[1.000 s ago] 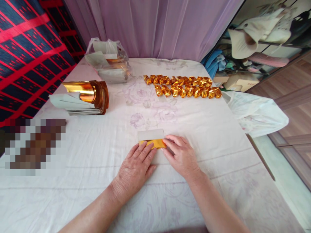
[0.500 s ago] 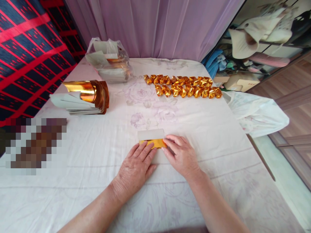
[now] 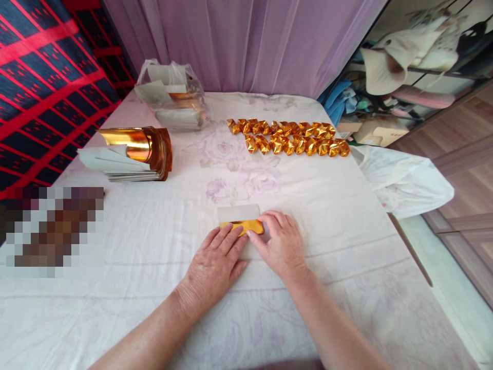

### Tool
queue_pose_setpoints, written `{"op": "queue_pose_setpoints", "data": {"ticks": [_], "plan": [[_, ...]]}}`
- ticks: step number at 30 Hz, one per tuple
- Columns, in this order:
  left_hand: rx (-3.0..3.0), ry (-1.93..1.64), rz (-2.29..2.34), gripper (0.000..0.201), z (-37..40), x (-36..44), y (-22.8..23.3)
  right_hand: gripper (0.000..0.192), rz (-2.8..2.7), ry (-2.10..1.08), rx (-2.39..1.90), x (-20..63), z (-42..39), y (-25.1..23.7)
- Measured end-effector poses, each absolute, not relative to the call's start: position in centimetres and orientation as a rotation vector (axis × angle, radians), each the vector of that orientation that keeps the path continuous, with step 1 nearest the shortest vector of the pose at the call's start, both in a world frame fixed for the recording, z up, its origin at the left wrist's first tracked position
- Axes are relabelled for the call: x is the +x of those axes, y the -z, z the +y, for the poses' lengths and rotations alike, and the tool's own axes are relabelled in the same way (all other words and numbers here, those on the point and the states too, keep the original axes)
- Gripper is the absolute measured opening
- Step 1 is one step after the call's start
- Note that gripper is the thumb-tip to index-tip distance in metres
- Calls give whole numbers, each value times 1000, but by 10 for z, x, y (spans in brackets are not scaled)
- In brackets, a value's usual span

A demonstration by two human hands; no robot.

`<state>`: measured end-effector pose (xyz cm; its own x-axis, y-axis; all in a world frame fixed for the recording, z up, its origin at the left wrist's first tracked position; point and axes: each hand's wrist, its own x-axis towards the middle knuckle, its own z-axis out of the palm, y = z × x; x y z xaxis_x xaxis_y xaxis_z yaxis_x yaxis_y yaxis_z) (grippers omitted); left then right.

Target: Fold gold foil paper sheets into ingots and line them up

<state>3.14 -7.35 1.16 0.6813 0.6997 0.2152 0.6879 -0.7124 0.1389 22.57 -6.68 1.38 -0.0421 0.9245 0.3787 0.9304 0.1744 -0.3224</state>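
Gold sheet (image 3: 246,226) lying mid-table under both hands | right hand (image 3: 283,245) sliding leftward over it, fingers flat, pressing | left hand (image 3: 215,264) staying flat, gripping nothing | crease being firmed.

left hand (image 3: 214,267): bare, no ring or glove showing; knuckles and tendons stand out; skin creased across the back
right hand (image 3: 284,245): bare as well; no ring to be seen; short nails (only partly visible)
left forearm (image 3: 142,339): uncovered up to the picture's lower edge; no sleeve, watch or bracelet in view
right forearm (image 3: 339,334): likewise uncovered; wrist plain; fine creases where wrist meets hand
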Motion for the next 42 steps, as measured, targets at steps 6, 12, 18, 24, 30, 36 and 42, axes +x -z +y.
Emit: {"op": "queue_pose_setpoints", "data": {"ticks": [6, 12, 18, 24, 30, 36, 42], "plan": [[2819, -389, 1164, 47, -73, 32, -12, 19, -1942, -5, -1759, 225, -67, -13], [2845, -387, 1147, 47, -72, 31, -14, 19, -1945, -38, -1734, 229, -67, -12], [2835, -378, 1139, 45, -72, 31, -15, 19, -1930, -20, -1750, 238, -68, -10], [2846, -392, 1144, 45, -72, 31, -14, 12, -1894, -69, -1733, 243, -69, -7], [2828, -393, 1140, 45, -72, 31, -14, 12, -1864, -62, -1610, 249, -69, -8], [2804, -384, 1136, 45, -72, 31, -15, 31, -2028, -100, -1397, 238, -73, -17], [2829, -390, 1146, 45, -72, 31, -15, 36, -2138, -188, -1357, 233, -71, -15]]}}
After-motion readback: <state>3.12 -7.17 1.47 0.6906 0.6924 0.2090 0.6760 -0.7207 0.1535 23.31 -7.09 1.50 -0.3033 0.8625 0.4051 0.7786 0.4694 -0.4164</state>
